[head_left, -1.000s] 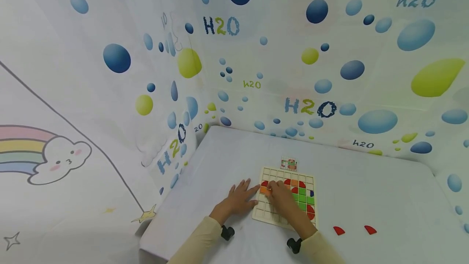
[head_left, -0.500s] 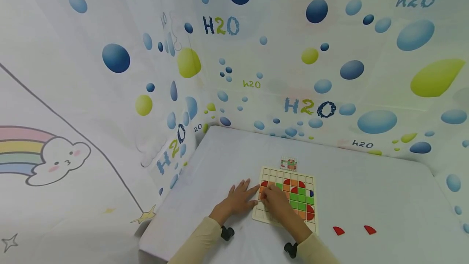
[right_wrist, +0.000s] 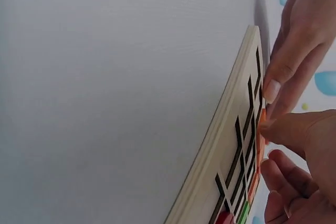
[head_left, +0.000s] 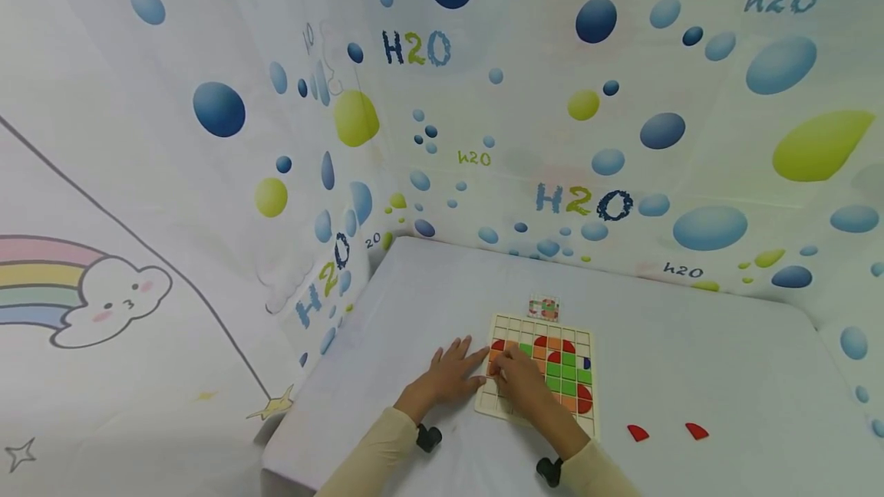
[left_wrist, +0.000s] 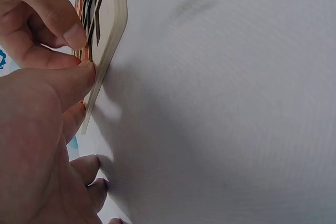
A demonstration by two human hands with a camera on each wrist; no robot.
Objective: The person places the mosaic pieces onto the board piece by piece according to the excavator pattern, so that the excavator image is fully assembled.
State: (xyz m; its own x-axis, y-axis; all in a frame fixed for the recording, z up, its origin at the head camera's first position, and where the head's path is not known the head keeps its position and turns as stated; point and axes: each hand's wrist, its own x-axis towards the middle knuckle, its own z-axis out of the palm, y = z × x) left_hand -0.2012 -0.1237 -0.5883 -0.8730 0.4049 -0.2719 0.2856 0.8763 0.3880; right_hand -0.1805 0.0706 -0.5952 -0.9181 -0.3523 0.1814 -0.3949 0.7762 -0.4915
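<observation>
A pale wooden grid board [head_left: 486, 405] lies on the table, its slots partly filled with red, orange and green pieces. My left hand [head_left: 450, 376] is spread flat beside it, thumb and index finger touching the board's left edge. Over the left side of the board, my right hand [head_left: 521, 382] has its fingers bent downward. In the right wrist view its thumb and fingertips are at an orange tile [right_wrist: 262, 129] in the slots, close to the left hand's thumb. The right hand hides several slots from the head view.
A small patterned card [head_left: 544, 308] lies behind the board. Two red quarter-circle pieces, one nearer [head_left: 638, 433] and one farther right [head_left: 697, 431], lie on the white tablecloth [head_left: 691, 359]. Printed fabric walls rise behind and to the left.
My right hand has shifted slightly left and toward me over the board, uncovering orange and green tiles in an upper row. My left hand has stayed in place.
</observation>
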